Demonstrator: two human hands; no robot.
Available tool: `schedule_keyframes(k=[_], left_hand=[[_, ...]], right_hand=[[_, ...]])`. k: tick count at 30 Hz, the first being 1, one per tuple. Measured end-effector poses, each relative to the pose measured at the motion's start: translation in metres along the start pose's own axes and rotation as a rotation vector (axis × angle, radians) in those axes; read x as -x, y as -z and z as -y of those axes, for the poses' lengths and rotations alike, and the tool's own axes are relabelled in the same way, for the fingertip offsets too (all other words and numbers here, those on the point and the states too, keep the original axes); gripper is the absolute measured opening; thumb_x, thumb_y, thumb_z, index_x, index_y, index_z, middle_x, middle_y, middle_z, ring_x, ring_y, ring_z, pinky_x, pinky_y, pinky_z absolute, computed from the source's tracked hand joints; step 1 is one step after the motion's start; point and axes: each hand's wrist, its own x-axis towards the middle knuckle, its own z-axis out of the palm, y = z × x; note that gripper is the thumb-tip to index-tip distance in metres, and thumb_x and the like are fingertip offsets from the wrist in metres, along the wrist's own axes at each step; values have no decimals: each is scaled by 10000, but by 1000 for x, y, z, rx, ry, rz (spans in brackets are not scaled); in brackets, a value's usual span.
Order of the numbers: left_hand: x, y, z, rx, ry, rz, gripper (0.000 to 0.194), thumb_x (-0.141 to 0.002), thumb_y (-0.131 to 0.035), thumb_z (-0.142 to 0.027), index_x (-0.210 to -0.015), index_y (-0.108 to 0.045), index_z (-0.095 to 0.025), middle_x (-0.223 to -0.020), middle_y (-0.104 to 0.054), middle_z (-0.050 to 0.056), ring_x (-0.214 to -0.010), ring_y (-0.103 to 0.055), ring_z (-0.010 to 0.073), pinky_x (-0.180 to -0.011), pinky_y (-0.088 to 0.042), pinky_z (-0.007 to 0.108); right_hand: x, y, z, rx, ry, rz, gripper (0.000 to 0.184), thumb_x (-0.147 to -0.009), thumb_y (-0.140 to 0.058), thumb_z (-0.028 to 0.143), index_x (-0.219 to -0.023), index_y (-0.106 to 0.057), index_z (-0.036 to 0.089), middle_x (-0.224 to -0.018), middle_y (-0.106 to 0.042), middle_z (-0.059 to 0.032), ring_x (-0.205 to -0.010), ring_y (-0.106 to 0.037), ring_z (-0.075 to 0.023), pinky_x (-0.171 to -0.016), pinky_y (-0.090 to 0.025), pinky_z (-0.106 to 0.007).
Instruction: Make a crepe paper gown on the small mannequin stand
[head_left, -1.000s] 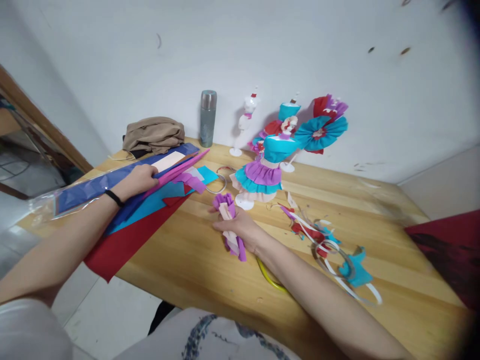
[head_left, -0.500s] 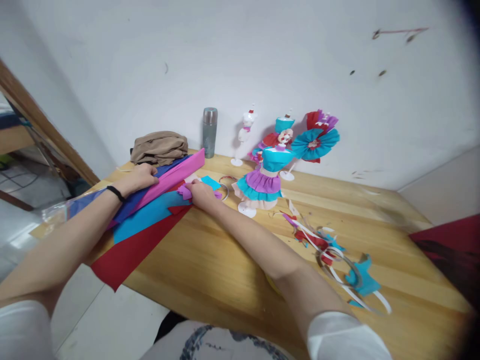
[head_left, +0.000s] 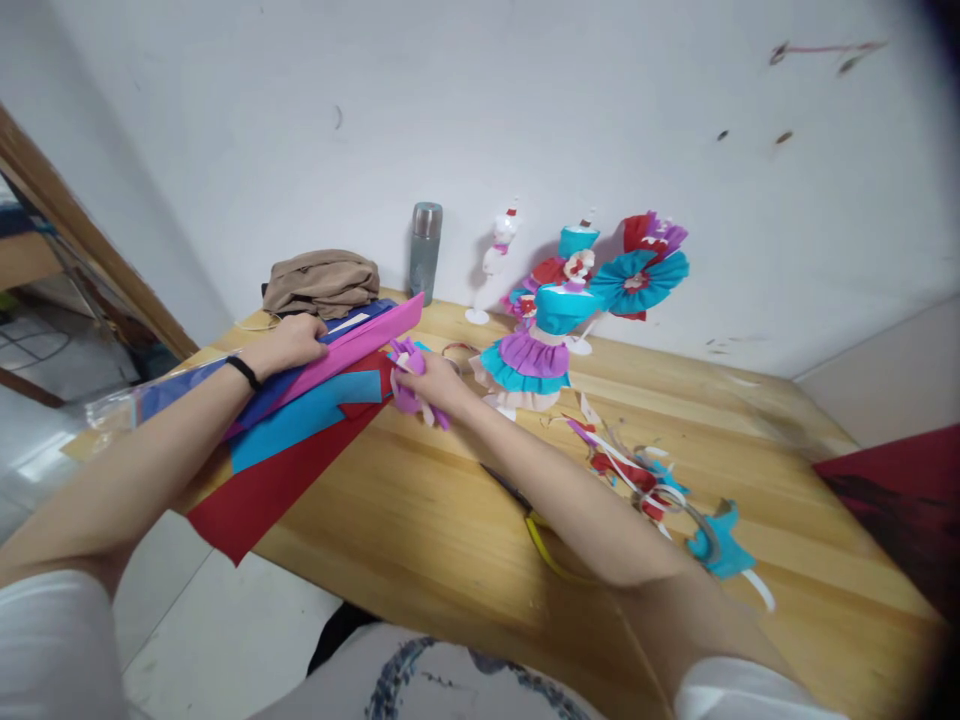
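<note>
Soft light (dark right-hand corners).

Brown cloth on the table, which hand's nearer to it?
Left. The left hand is just in front of the brown cloth; the right hand is farther off, forward and right of it.

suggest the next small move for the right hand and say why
Perhaps set the purple scraps down on the tabletop: the right hand is gripping them, while the left hand is alone at the pink sheet, so a freed hand could help there.
</note>
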Motion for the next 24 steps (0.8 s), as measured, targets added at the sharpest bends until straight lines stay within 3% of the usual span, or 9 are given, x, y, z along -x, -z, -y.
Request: schedule_keyframes(k=[4, 9, 14, 18, 21, 24], left_hand=[[-4, 3, -3, -22, -24, 0, 94, -677, -540, -266, -611, -529, -201, -584, -546, 42, -605, -528, 204, -591, -365, 295], [-7, 4, -4, -47, -18, 22, 89, -675, -531, -271, -626, -537, -197, -617, -558, 43, -598, -520, 195, -581, -356, 291], [-4, 5, -3, -33, -2, 10, 97, -693, -533, -275, -633, -531, -199, -628, -561, 52, -609, -529, 204, -595, -359, 303], [-7, 2, -1, -39, -42, -4, 92, -697, -527, -264, -644, -546, -192, -641, -580, 64, -616, -537, 208, -609, -367, 306], [-13, -3, 0, -61, -87, -26, 86, -688, -520, -249, -665, -570, -183, -685, -614, 82, -641, -548, 213, -602, -363, 299], [-21, -9, 2, -91, -119, -34, 114, -681, -509, -232, -694, -606, -174, -721, -651, 96, -674, -575, 223, -595, -370, 293]], right_hand=[[-5, -31, 19, 137, 110, 105, 314, -710, -772, 312, -982, -662, 199, -1037, -726, -76, -986, -657, -253, -848, -473, -328], [-4, -54, 32, 267, 94, 134, 151, -747, -630, 53, -819, -669, 179, -962, -737, -108, -1014, -664, -285, -865, -461, -365], [20, -20, 13, 314, 145, 159, 73, -729, -671, 157, -796, -679, 183, -845, -717, -101, -887, -675, -291, -767, -467, -350], [43, 11, -7, 287, 213, 148, 126, -725, -634, 142, -835, -690, 171, -990, -698, -97, -946, -645, -243, -775, -457, -306], [56, 18, -13, 187, 240, 214, 270, -699, -611, 104, -945, -692, 181, -937, -706, -41, -852, -644, -186, -682, -440, -252], [60, 11, -8, 236, 215, 305, 305, -704, -601, 121, -988, -683, 194, -817, -703, -11, -723, -631, -171, -575, -374, -241]])
